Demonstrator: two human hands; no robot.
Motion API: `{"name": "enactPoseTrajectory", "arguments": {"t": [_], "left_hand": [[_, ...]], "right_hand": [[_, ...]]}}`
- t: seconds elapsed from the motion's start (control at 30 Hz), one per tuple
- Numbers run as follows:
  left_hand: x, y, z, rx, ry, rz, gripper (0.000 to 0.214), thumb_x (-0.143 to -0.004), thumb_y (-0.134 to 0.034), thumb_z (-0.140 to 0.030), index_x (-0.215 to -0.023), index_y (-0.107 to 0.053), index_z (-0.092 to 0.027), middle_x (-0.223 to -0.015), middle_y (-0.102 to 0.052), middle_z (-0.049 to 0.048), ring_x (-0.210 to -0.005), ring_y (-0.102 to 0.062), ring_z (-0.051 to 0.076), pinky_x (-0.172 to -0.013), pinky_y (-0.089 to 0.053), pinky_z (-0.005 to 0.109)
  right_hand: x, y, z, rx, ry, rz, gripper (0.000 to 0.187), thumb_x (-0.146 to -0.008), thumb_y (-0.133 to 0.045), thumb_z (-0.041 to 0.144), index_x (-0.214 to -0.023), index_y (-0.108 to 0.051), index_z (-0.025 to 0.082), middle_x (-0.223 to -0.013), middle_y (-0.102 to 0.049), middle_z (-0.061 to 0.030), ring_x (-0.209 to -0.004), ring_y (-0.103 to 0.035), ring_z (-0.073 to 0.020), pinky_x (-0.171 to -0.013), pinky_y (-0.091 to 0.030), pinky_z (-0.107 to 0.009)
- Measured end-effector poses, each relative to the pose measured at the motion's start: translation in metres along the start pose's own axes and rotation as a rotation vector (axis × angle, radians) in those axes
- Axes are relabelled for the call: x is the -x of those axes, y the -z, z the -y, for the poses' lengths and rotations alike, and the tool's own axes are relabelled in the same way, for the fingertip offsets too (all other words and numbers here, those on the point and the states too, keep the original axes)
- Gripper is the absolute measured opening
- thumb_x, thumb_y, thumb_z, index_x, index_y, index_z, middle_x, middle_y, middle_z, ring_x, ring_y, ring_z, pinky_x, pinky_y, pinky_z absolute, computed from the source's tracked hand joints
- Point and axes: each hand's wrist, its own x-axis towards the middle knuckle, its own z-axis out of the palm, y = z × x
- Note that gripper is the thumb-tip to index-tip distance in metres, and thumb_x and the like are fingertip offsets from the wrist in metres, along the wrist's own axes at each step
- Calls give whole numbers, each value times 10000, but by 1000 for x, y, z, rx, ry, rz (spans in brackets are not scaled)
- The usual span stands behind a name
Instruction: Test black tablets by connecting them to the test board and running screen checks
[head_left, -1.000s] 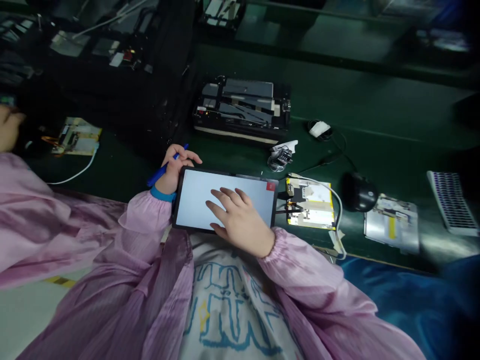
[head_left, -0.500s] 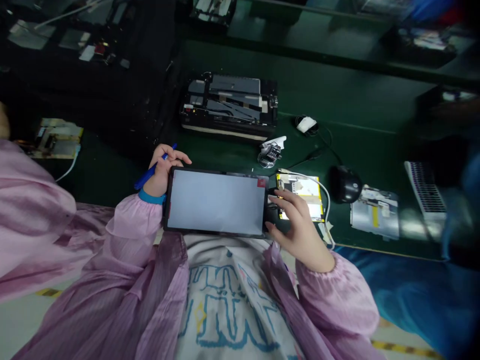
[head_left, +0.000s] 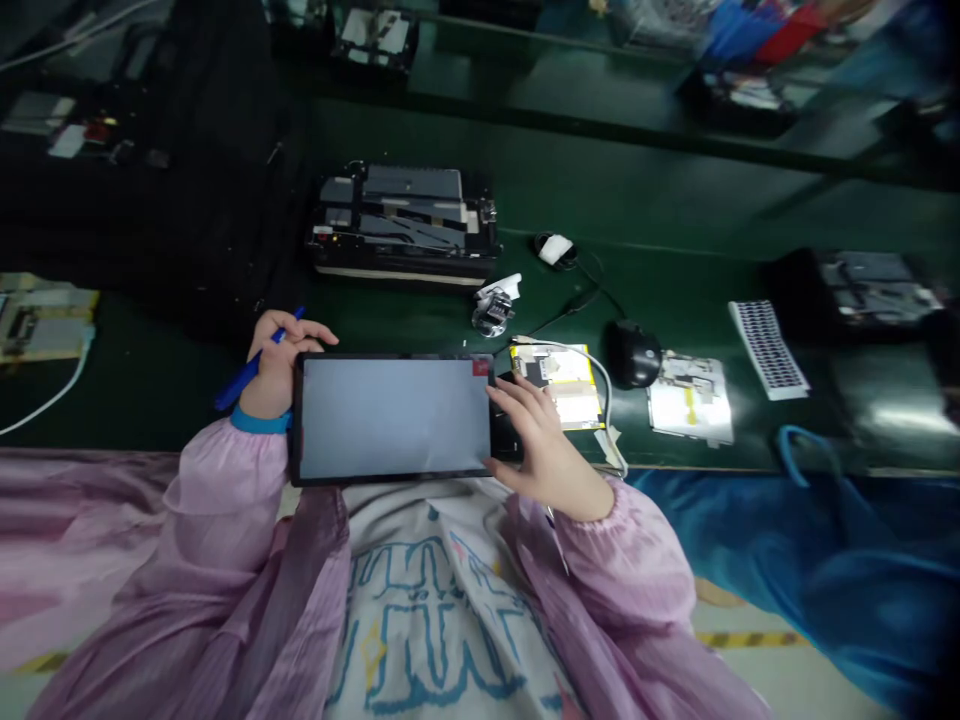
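Note:
A tablet (head_left: 391,418) with a lit grey screen and a small red tag at its top right corner rests against my lap at the table's front edge. My left hand (head_left: 276,360) grips the tablet's left end and also holds a blue pen (head_left: 247,372) between its fingers. My right hand (head_left: 534,436) sits at the tablet's right end, fingers curled around a small black connector block (head_left: 507,440) there. Just right of that hand lies a yellow-and-white circuit board (head_left: 561,380) with a white cable (head_left: 604,400).
On the green table (head_left: 675,210): a dark fixture with grey plates (head_left: 403,222), a small metal part (head_left: 492,308), a black round device (head_left: 634,354), a silvery sheet (head_left: 690,398), a white keypad strip (head_left: 768,347). Blue cloth (head_left: 825,540) at right. Another board (head_left: 37,318) lies far left.
My right hand left the screen, where it lay flat, and now grips the connector at the tablet's right end. The view has shifted right; the neighbour's hand at far left is out of sight.

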Motion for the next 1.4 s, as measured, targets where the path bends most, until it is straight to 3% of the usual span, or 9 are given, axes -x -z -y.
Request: {"name": "enactPoseTrajectory", "arguments": {"t": [0.53,0.9,1.23,1.4], "left_hand": [[-2,1,5,-23,-40,-24,508,-787,-483,-731,-852,-431,-230,-798,-688,58,-453,-551,122,-388,-414,236],[5,-3,-2,-78,14,-68,523,-773,-497,-732,-857,-448,-219,-828,-668,85,-486,-554,138,-421,-410,255],[8,-6,-4,-91,37,-67,523,-753,-503,-747,-855,-467,-235,-847,-665,81,-486,-543,144,-438,-377,271],[9,-7,-2,-79,42,-71,534,-744,-509,-753,-843,-454,-231,-834,-668,89,-484,-539,143,-438,-370,275]], "right_hand": [[2,0,8,2,-20,20,785,-727,-562,245,-1459,-278,231,-1492,-324,-149,-1428,-202,-377,-1104,-175,-690],[4,-2,7,0,-4,7,790,-709,-531,186,-1457,-282,237,-1484,-338,-149,-1418,-217,-392,-1090,-191,-700],[3,-6,5,8,-1,7,743,-744,-558,234,-1438,-293,249,-1475,-326,-154,-1419,-206,-404,-1085,-181,-709],[7,4,9,-22,27,-19,766,-747,-565,270,-1450,-261,253,-1511,-282,-149,-1427,-174,-418,-1081,-171,-723]]}}
